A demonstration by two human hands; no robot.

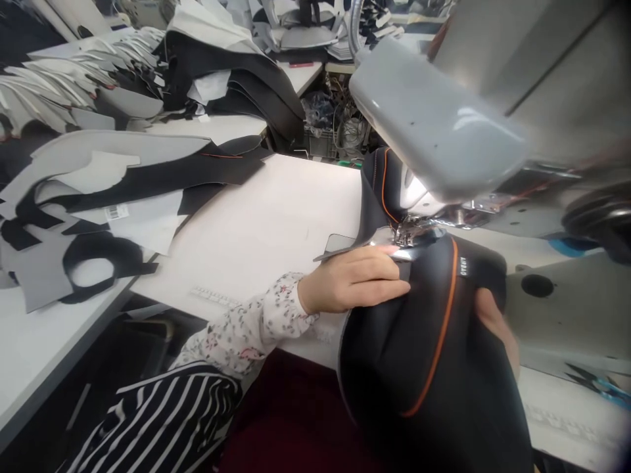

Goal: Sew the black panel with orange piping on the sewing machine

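head view: pressing flat on the black fabric piece (419, 368), left hand (355, 279) with fingers stretched out and together, fingertips (399, 253) lying just beside the presser foot (409, 235) of the sewing machine (438, 125). not gripping, only holding the cloth down against the tabletop (256, 230). right hand (497, 322) showing only in part, tucked round the far edge of the same black piece, so how far that grip is closed cannot be told. black fabric piece lying under the needle area and spilling off the tabletop's near edge toward the lap, with an orange piping line (441, 335) curving along it and a small label (462, 266) beside the piping. some of the black material standing up behind the foot, carrying orange stitching (382, 187) too (likely already sewn, judging by how it lies past the needle). larger share of the piece sitting on the near side of the foot, so probably a good length of seam left to run. floral sleeve (256, 328) covering the left forearm, striped cloth (162, 420) lower down. to the left, cut grey and black panels (98, 190) lying stacked on a neighbouring tabletop, more stacks (73, 79) further back.
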